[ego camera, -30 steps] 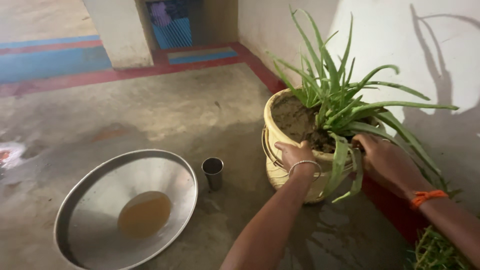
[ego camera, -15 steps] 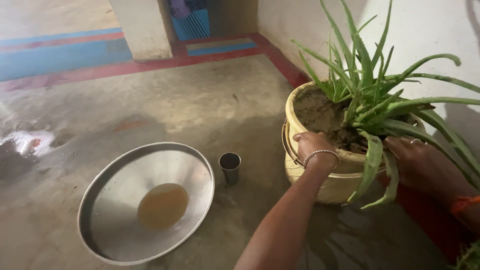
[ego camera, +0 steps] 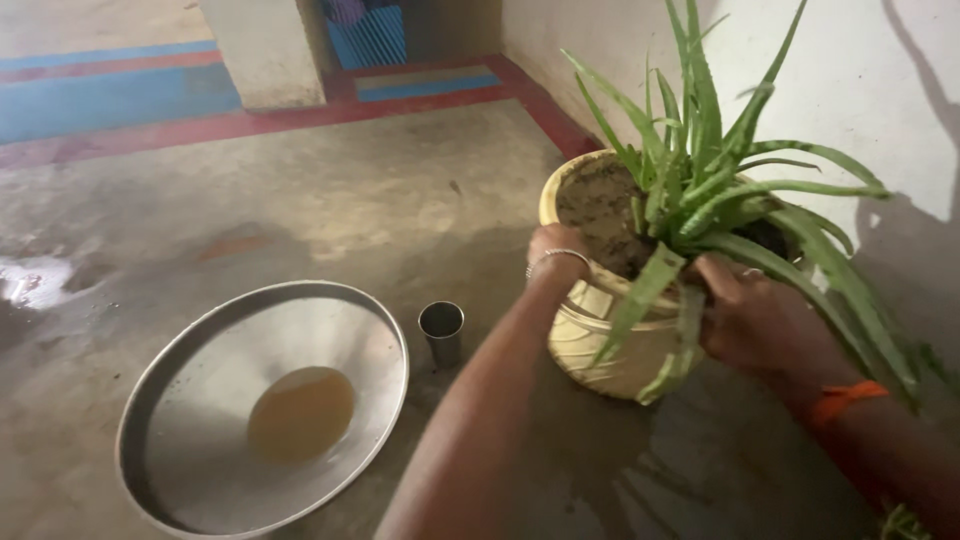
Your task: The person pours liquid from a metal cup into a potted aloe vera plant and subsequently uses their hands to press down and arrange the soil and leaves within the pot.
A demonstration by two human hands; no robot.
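A: Both hands are on the pot [ego camera: 600, 350], a pale yellow ribbed one that sits on the floor [ego camera: 330, 200] by the white wall [ego camera: 880, 80]. An aloe [ego camera: 700, 170] grows in it.

B: How does each hand hold?

A: The left hand [ego camera: 556, 247] is hooked over the near rim, fingers curled onto the soil [ego camera: 595, 215] and thumb on the outer wall, so it pinches the rim. A thin bangle [ego camera: 555, 257] rings that wrist. The right hand [ego camera: 755, 315] wraps the rim on the far side under the leaves, fingers closed on it; its fingertips are hidden by the foliage.

B: And the arms?

A: The left forearm runs up from the lower middle of the frame, wrist bent down over the rim. The right arm comes in from the lower right corner with an orange thread [ego camera: 845, 397] at the wrist.

B: How would the pot handle?

A: Heavy, by my reckoning: it is packed with damp-looking soil. The wall looks like thin plastic and may flex, so the rim or the ribbed sides on two opposite points seem the firm places to grip. The leaves are fleshy and would likely snap if squeezed.

B: What lies around it?

A: A steel cup [ego camera: 441, 332] stands just left of the pot, and beyond it a wide steel plate [ego camera: 200, 400] holds a pool of brown water. The floor is wet and dark near the pot.
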